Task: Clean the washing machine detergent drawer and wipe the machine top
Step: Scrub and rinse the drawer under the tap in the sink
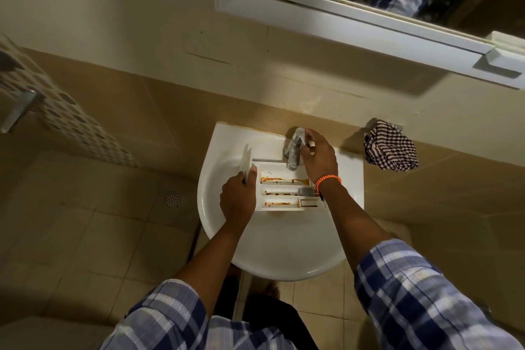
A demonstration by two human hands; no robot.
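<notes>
A white detergent drawer [284, 190] lies in the white washbasin [272, 247], its front panel to the left. Brown residue streaks run along its three compartments. My left hand [238, 199] grips the drawer at its front-panel end. My right hand [318, 156] rests on the chrome tap [294, 150] behind the drawer, fingers on the tap's lever. An orange cord bracelet sits on that wrist. No water is visibly running.
A checked cloth [390, 148] hangs on the tiled wall right of the basin. A mirror cabinet [369, 8] juts out above. A floor drain [173, 199] lies to the left, and a patterned towel [65, 111] hangs at the far left.
</notes>
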